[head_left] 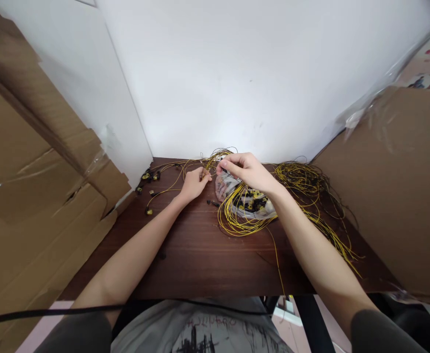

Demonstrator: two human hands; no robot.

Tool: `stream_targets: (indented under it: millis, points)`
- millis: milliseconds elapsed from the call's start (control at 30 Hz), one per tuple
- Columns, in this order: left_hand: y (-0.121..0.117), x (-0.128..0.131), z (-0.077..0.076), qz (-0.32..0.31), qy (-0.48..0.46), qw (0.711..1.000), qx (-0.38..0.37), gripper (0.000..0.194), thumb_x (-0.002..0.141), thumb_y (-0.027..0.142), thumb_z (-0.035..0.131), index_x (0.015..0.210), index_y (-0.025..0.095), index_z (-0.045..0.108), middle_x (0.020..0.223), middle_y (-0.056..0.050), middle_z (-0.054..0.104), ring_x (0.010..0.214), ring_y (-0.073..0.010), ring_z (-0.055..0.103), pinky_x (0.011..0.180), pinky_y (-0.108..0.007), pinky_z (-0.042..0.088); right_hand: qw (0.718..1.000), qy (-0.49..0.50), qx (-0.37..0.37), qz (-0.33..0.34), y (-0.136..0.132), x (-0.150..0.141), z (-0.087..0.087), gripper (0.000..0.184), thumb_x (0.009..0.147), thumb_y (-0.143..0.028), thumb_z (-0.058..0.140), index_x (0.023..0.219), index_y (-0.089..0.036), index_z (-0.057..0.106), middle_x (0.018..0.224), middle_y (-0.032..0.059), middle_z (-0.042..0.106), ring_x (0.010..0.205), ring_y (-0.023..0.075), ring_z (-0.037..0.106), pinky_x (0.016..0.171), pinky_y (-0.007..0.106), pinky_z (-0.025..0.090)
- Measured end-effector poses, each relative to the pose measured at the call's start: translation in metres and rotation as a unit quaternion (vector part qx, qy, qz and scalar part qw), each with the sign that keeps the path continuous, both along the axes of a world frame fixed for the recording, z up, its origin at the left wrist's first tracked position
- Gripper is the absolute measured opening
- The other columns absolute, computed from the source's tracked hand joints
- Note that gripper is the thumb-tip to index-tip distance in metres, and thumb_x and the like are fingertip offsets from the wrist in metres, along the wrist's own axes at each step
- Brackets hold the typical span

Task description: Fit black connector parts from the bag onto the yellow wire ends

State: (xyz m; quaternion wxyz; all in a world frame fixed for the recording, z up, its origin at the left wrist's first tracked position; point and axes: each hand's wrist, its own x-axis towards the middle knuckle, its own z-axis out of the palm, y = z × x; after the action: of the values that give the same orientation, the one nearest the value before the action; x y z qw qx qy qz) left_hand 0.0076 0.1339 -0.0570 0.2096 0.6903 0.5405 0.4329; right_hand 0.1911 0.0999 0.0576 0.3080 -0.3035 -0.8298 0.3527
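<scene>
Basically, both hands work near the far edge of the dark wooden table point(200, 255). Right hand point(250, 169): thumb and forefinger pinch a small black connector point(224, 169), presumably by the tip so its end stays exposed. Left hand point(195, 184): fingers curled in, pinching what looks like thin wire; exact grip too small to tell. Hands sit close together, probably so the small parts meet without stretching the leads.

Clear plastic bag point(270, 211) with black-and-yellow connectors point(251, 203) lies just beside the right hand, likely for easy reach. Yellow wire coil point(233, 226) loops around its near side, one strand hanging over the near edge. Wire tangle point(303, 179) lies toward the far right corner, seemingly apart to avoid snagging. Leads with connector ends point(146, 175) spread at the far left corner, perhaps as a separate group.
</scene>
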Motion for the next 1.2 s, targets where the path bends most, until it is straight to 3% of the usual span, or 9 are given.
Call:
stream_targets:
  millis: [233,567,867,1200]
  points:
    - [0.005,-0.006,-0.002,-0.013,-0.083,0.996,-0.026,0.016,0.071,0.028,0.060,0.070,0.013,0.063,0.076,-0.007,0.071,0.070,-0.0159,0.063,0.069,-0.027,0.047,1.000,-0.013,0.001,-0.003,-0.001,0.000,0.002,0.034,0.089,-0.039,0.044,0.079,-0.014,0.064,0.057,-0.0023,0.043,0.054,0.0076,0.032,0.053,0.024,0.026]
    - [0.000,-0.005,0.005,-0.068,-0.250,0.959,-0.119,0.017,0.072,0.024,0.063,0.078,0.007,0.062,0.078,-0.010,0.067,0.056,-0.0106,0.059,0.056,-0.028,0.054,1.000,-0.011,0.002,0.001,0.001,0.002,0.001,0.035,0.089,-0.039,0.045,0.079,-0.013,0.065,0.058,-0.0020,0.044,0.054,0.0073,0.033,0.053,0.025,0.026]
    - [0.000,-0.008,0.007,-0.095,-0.261,0.950,-0.140,0.020,0.068,0.023,0.068,0.080,0.007,0.067,0.067,-0.005,0.065,0.060,-0.0117,0.061,0.067,-0.032,0.057,1.000,-0.014,0.006,-0.008,0.001,0.002,0.001,0.035,0.089,-0.040,0.045,0.078,-0.013,0.065,0.058,-0.0021,0.044,0.054,0.0072,0.032,0.052,0.025,0.025]
    - [0.005,-0.006,-0.002,-0.109,-0.181,0.973,-0.092,0.021,0.068,0.026,0.065,0.080,0.009,0.067,0.078,-0.008,0.068,0.065,-0.0124,0.060,0.060,-0.027,0.051,1.000,-0.021,0.012,-0.008,0.002,0.003,0.000,0.035,0.089,-0.040,0.045,0.078,-0.013,0.065,0.062,-0.0009,0.049,0.054,0.0070,0.033,0.052,0.025,0.025]
